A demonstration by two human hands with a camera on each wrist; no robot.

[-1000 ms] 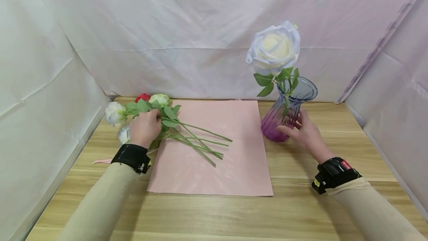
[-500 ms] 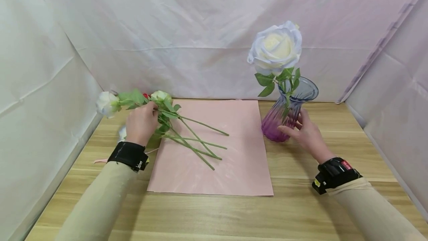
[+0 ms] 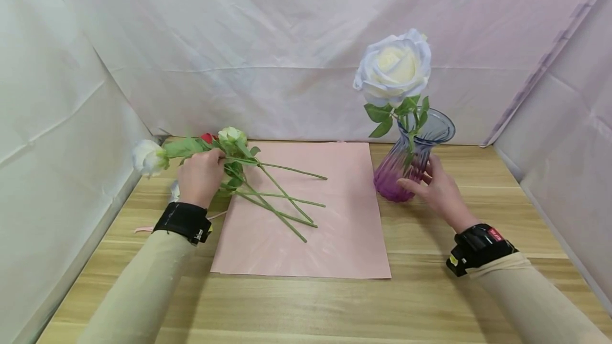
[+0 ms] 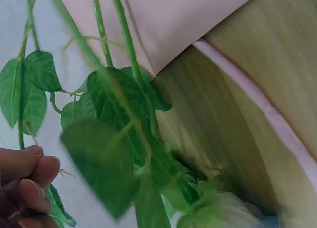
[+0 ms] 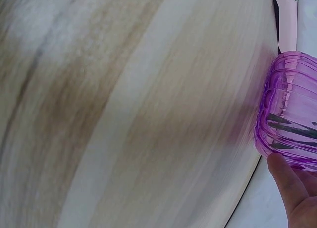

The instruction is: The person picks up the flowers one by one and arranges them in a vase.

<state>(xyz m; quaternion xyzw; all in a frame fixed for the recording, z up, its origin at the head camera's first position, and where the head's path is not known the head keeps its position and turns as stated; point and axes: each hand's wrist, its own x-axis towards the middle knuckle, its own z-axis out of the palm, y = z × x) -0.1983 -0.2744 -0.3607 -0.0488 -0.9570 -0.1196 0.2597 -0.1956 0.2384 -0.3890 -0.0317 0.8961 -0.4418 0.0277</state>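
Note:
On the left, my left hand (image 3: 200,178) pinches the green stem of a white rose (image 3: 149,158), whose bloom sticks out past the hand over the table. In the left wrist view, thumb and fingertips (image 4: 45,169) close on a thin stem beside its leaves (image 4: 42,72). A pale green rose (image 3: 232,135) and a red rose (image 3: 208,138) lie behind, their stems crossing over a pink sheet (image 3: 344,238). My right hand (image 3: 442,195) holds the lower side of a blue-to-purple glass vase (image 3: 392,177), which leans slightly. One large white-blue rose (image 3: 396,68) stands in it.
Another pale bloom (image 3: 175,190) is mostly hidden behind the left hand. A pink ribbon (image 4: 270,114) lies on the wooden table (image 3: 306,307) beside the sheet. White cloth walls (image 3: 296,57) enclose the back and both sides.
My left hand has shifted slightly left and up, drawing the white rose leftward out of the bunch. The stems on the sheet have spread apart. My right hand and the vase stay nearly still.

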